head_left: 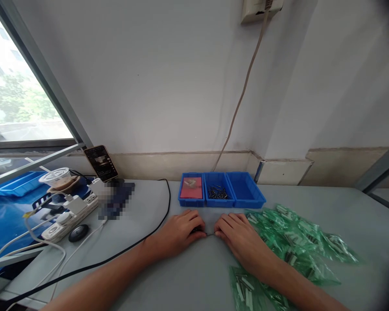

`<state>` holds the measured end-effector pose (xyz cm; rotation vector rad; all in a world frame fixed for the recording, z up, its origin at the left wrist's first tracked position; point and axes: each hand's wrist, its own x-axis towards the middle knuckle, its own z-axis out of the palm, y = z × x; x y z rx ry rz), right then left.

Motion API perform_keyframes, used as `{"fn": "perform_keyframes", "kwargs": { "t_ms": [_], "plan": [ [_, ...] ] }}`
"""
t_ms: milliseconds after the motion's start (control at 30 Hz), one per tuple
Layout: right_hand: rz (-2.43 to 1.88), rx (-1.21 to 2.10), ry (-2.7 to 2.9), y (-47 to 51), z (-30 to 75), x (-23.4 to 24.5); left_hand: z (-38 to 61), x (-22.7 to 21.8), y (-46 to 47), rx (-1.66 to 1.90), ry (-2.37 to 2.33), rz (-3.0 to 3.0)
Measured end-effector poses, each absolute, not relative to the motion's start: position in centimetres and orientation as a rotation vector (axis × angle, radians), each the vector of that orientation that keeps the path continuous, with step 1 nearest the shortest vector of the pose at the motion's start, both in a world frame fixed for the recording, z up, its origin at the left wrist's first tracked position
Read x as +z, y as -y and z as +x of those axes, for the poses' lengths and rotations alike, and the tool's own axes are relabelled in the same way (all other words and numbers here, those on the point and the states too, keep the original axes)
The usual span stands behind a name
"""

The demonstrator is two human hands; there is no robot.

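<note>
Above the grey table, my left hand and my right hand face each other with curled fingers. A thin metal rod spans the small gap between them, each end pinched by one hand. Something dark shows under my left fingers, too hidden to name. Just beyond the hands stand three joined blue bins. A red card with small pale pieces lies in the left bin. Several dark metal pins fill part of the middle one. Beside my right forearm lie green plastic bags holding pale and metallic pieces.
A black cable runs across the table left of my left arm. Farther left are a black mouse, a white power strip with plugs, a propped phone and a lidded cup. A wall bounds the back.
</note>
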<state>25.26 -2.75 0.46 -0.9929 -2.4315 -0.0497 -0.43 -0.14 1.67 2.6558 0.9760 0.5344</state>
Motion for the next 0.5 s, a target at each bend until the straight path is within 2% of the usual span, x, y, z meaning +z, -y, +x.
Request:
{"fn": "perform_keyframes", "kwargs": {
  "t_ms": [500],
  "plan": [
    [-1.021,0.019,2.477,2.85,25.16,0.45,-0.49,1.49,0.06,0.527,-0.965,2.664]
  ]
}}
